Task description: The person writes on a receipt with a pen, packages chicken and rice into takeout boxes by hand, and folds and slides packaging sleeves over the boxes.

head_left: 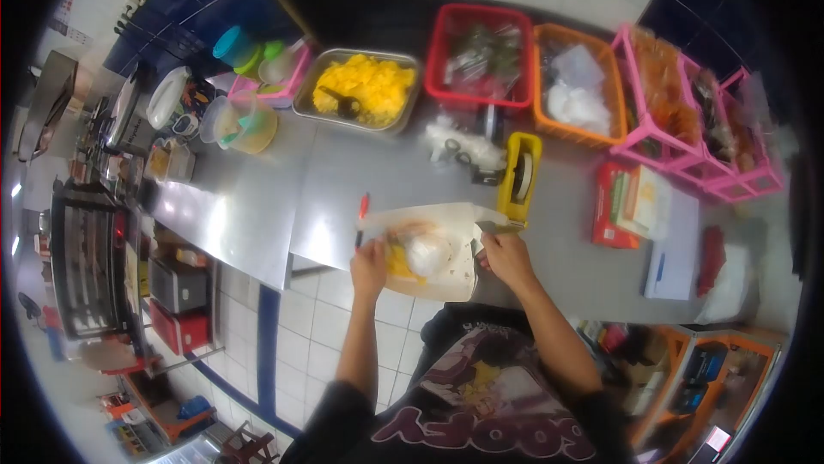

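Observation:
A sheet of pale paper [446,285] lies open at the front edge of the steel table, with a rounded white mound [427,256], yellow food [400,263] and a reddish-brown smear on it. My left hand [369,266] is closed on the paper's left edge; a red-tipped pen [364,206] lies just beyond its fingers. My right hand [506,256] is closed on the paper's right edge, its fingers partly hidden. Behind the right hand stands a yellow tape dispenser [520,181].
Along the back stand a metal tray [302,105] of yellow food, a red basket [433,60], an orange basket [620,95] and a pink rack [657,148]. A plastic jug [257,131] is at the left, a red box [606,206] at the right.

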A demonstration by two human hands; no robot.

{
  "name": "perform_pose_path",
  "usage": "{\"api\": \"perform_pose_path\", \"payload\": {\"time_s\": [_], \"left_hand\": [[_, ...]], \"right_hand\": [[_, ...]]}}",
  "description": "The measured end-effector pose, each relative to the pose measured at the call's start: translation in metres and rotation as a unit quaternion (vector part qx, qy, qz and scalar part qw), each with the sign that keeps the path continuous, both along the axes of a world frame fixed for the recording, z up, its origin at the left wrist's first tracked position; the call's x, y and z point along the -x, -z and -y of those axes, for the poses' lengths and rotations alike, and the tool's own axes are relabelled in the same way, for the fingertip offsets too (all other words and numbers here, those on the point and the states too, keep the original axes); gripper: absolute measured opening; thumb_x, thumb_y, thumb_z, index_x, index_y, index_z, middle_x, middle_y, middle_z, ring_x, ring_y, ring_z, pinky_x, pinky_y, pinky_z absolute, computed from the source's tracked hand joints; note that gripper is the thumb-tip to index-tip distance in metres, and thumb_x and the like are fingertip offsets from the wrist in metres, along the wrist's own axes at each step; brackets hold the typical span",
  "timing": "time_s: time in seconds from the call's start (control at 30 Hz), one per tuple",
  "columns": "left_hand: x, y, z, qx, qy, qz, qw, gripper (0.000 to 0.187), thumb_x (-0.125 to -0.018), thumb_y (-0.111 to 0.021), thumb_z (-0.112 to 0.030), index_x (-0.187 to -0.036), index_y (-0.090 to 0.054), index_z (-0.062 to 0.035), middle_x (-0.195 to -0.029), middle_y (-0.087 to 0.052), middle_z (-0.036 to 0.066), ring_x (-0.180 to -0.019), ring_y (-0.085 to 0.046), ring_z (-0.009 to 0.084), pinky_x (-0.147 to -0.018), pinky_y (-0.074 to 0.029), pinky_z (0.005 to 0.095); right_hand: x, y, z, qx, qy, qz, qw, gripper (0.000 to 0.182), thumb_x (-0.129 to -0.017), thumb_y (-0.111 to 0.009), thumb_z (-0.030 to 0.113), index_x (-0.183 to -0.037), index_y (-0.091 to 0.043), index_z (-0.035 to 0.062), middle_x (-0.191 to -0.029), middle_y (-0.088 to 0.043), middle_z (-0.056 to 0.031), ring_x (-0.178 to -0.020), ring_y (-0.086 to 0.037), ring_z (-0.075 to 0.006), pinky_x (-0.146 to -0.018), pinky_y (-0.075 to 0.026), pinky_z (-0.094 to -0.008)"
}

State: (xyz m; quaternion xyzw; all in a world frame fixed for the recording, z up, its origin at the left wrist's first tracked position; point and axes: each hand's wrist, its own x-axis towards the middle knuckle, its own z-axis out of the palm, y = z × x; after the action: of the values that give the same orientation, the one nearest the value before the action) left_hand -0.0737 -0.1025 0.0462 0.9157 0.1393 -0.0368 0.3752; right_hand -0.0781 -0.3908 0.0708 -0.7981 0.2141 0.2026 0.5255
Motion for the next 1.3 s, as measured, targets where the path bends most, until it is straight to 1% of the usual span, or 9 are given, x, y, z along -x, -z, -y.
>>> {"api": "perform_pose_path", "payload": {"time_s": [0.17,0.23,0.4,0.43,0.5,0.73,0.83,1.0,1.3], "left_hand": [[0.002,-0.005,0.002,0.021,-0.015,-0.011,1.0,0.041,-0.102,-0.05,-0.037,-0.092,-0.068,-0.0014,-0.072,-0.063,0.023,-0.072,-0.064,0.0392,-0.066,-0.05,0.0446],[0.004,0.002,0.0,0.03,-0.019,-0.017,0.999,0.041,-0.102,-0.051,-0.037,-0.094,-0.069,-0.0009,-0.072,-0.065,0.021,-0.072,-0.066,0.035,-0.067,-0.05,0.0423],[0.005,-0.017,-0.016,0.156,-0.115,0.079,0.978,0.049,-0.093,-0.068,-0.024,-0.131,-0.056,0.0048,-0.106,-0.069,0.016,-0.093,-0.065,0.0223,-0.079,-0.055,0.0392],[0.0,-0.042,-0.018,0.109,-0.073,0.11,0.985,0.076,-0.081,-0.079,-0.018,-0.145,-0.043,0.0001,-0.126,-0.062,0.019,-0.108,-0.062,0.0282,-0.09,-0.052,0.0384],[-0.017,-0.059,-0.023,-0.032,0.061,0.258,0.964,0.07,-0.075,-0.079,-0.009,-0.139,-0.05,-0.0025,-0.125,-0.063,0.018,-0.11,-0.061,0.0288,-0.093,-0.051,0.0374],[-0.005,-0.068,-0.018,0.069,0.199,0.086,0.974,0.037,-0.075,-0.069,0.001,-0.112,-0.07,-0.0028,-0.115,-0.069,0.016,-0.102,-0.064,0.0324,-0.087,-0.052,0.0386],[0.034,-0.024,-0.009,-0.036,0.141,0.127,0.981,0.056,-0.08,-0.062,0.004,-0.135,-0.058,-0.0037,-0.131,-0.06,0.024,-0.12,-0.058,0.041,-0.102,-0.048,0.0425],[0.057,-0.01,0.018,-0.051,0.056,0.125,0.989,0.058,-0.09,-0.06,-0.005,-0.144,-0.043,0.004,-0.147,-0.039,0.034,-0.131,-0.046,0.0495,-0.107,-0.043,0.0451],[0.065,-0.023,0.035,0.063,-0.029,0.03,0.997,0.051,-0.093,-0.057,-0.015,-0.14,-0.05,0.0036,-0.112,-0.068,0.025,-0.103,-0.067,0.0409,-0.084,-0.053,0.04]], "right_hand": [[0.016,0.0,0.006,0.103,-0.144,0.046,0.983,0.044,-0.094,-0.061,0.036,-0.08,-0.071,-0.0045,-0.072,-0.069,-0.0168,-0.071,-0.07,-0.0235,-0.066,-0.054,-0.037],[0.027,-0.008,0.004,-0.075,-0.028,-0.072,0.994,0.043,-0.092,-0.067,0.036,-0.094,-0.07,-0.0064,-0.081,-0.07,-0.015,-0.071,-0.068,-0.0259,-0.068,-0.055,-0.0385],[0.048,-0.014,0.01,0.023,0.078,0.076,0.994,0.053,-0.085,-0.077,0.031,-0.121,-0.058,-0.003,-0.107,-0.067,-0.0168,-0.091,-0.066,-0.0288,-0.081,-0.054,-0.0416],[0.054,-0.031,0.009,0.154,0.102,0.207,0.961,0.059,-0.083,-0.079,0.028,-0.127,-0.053,-0.0014,-0.115,-0.065,-0.0183,-0.101,-0.065,-0.0294,-0.087,-0.053,-0.0425],[0.045,-0.054,0.01,0.22,0.022,0.409,0.885,0.065,-0.08,-0.079,0.019,-0.134,-0.047,0.0012,-0.121,-0.062,-0.0184,-0.116,-0.057,-0.0312,-0.093,-0.048,-0.0441],[0.034,-0.079,-0.008,0.179,-0.163,0.37,0.897,0.05,-0.077,-0.074,0.011,-0.126,-0.065,0.0155,-0.117,-0.054,-0.0166,-0.101,-0.054,-0.0372,-0.095,-0.046,-0.0441],[0.066,-0.044,-0.013,0.093,-0.103,0.328,0.934,0.052,-0.076,-0.075,0.01,-0.127,-0.066,0.0172,-0.114,-0.05,-0.0158,-0.104,-0.053,-0.0357,-0.093,-0.046,-0.0448],[0.055,-0.047,-0.007,0.347,-0.185,0.362,0.845,0.053,-0.072,-0.077,0.01,-0.124,-0.068,0.0172,-0.117,-0.05,-0.0165,-0.107,-0.052,-0.0341,-0.097,-0.045,-0.045],[0.062,-0.011,-0.015,0.175,-0.16,0.305,0.922,0.065,-0.078,-0.071,0.005,-0.14,-0.055,0.0148,-0.14,-0.048,-0.0247,-0.127,-0.05,-0.0417,-0.108,-0.04,-0.0476]]}}
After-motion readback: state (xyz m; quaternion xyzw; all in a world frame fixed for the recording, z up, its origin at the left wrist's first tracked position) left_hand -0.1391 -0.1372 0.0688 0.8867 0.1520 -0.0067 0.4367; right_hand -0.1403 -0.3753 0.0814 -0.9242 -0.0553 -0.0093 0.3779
